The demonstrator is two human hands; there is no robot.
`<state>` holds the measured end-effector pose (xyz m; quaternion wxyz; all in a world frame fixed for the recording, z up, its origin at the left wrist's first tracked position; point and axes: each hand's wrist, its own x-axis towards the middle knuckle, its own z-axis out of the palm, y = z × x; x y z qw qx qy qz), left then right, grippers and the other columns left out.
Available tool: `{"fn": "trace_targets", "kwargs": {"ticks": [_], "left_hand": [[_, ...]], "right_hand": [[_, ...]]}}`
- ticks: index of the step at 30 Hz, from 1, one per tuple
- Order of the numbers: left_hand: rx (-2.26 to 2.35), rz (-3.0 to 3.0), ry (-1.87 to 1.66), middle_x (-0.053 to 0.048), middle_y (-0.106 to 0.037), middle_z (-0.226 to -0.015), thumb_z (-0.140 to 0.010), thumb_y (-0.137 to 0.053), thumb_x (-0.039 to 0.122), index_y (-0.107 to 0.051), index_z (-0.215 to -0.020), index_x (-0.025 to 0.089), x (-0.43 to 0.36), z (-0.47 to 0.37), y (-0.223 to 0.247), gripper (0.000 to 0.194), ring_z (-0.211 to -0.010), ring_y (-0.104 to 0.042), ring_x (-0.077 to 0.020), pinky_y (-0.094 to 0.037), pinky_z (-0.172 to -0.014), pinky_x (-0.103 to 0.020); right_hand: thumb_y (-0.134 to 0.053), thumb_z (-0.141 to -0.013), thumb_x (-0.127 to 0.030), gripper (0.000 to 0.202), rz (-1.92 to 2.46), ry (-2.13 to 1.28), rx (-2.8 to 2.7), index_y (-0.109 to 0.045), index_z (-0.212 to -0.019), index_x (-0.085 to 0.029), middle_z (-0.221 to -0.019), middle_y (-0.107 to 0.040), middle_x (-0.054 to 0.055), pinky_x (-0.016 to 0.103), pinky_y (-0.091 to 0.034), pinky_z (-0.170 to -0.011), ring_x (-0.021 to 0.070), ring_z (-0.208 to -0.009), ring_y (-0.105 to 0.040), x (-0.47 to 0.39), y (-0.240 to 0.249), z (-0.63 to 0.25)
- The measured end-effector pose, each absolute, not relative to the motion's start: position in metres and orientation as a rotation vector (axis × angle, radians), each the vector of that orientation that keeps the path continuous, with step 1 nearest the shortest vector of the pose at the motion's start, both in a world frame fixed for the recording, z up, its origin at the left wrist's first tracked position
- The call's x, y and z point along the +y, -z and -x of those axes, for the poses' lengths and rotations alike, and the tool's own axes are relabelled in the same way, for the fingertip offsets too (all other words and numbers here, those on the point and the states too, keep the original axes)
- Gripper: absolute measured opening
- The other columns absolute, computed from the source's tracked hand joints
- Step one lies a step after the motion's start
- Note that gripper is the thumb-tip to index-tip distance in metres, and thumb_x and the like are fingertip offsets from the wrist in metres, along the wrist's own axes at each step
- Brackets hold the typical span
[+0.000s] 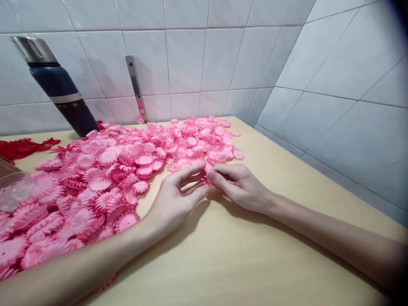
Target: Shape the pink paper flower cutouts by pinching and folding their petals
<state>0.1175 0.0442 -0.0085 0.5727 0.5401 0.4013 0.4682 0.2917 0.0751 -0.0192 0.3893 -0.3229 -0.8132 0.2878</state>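
Note:
My left hand (pixel 181 191) and my right hand (pixel 237 185) meet over the table, fingertips nearly touching. Between them is a small pink petal piece (pixel 206 180), mostly covered by the fingers. The left fingers curve round its left side, with the thumb below. On the other side, my right thumb and forefinger are pinched at its edge. Just behind and to the left spreads a large heap of pink scalloped petal discs (pixel 143 159), some with a small hole in the middle.
A dark blue bottle (pixel 62 87) with a steel cap leans in view at the back left. Red material (pixel 25 148) and a clear plastic container (pixel 14 191) lie at the left. A metal bracket (pixel 135 85) is on the tiled wall behind the pale table (pixel 255 263).

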Motion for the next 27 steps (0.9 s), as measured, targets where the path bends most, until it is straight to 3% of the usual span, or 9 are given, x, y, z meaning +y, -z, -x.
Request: {"fn": "trace_targets", "kwargs": {"ticks": [8,15,20,27], "left_hand": [[0.942,-1.25,-1.089,-0.007,-0.071,-0.114,-0.066,-0.08,0.018,-0.071,-0.108,0.021,0.043,-0.115,0.003,0.043,-0.101,-0.068,-0.025,-0.059,-0.081,-0.033],[0.992,-1.311,-1.037,-0.006,-0.075,-0.098,-0.062,-0.082,0.023,-0.073,-0.107,0.02,0.042,-0.112,0.004,0.045,-0.089,-0.071,-0.0247,-0.058,-0.08,-0.035],[1.034,-1.369,-1.007,-0.005,-0.076,-0.086,-0.065,-0.081,0.025,-0.072,-0.108,0.02,0.039,-0.112,0.003,0.044,-0.082,-0.071,-0.0227,-0.058,-0.073,-0.03],[1.009,-1.6,-1.081,-0.004,-0.072,-0.091,-0.082,-0.063,0.023,-0.069,-0.108,0.021,0.036,-0.117,0.008,0.026,-0.082,-0.068,-0.0192,-0.056,-0.072,-0.028]], "right_hand": [[-0.04,-0.097,-0.036,0.041,0.801,-0.772,-2.046,-0.039,-0.06,-0.019,-0.056,-0.035,-0.004,0.023,-0.03,-0.048,0.0092,-0.051,-0.034,0.072,0.014,-0.292],[-0.039,-0.097,-0.045,0.043,0.743,-0.866,-2.077,-0.046,-0.065,-0.018,-0.06,-0.045,-0.002,0.022,-0.033,-0.049,0.009,-0.052,-0.04,0.069,0.017,-0.291],[-0.024,-0.096,-0.059,0.055,0.771,-0.973,-2.107,-0.047,-0.07,-0.016,-0.065,-0.045,0.0,0.024,-0.035,-0.053,0.0105,-0.056,-0.04,0.068,0.019,-0.293],[-0.028,-0.098,-0.053,0.046,0.737,-0.996,-2.163,-0.047,-0.075,-0.017,-0.071,-0.047,0.001,0.026,-0.037,-0.058,0.0119,-0.062,-0.043,0.065,0.015,-0.294]]}}
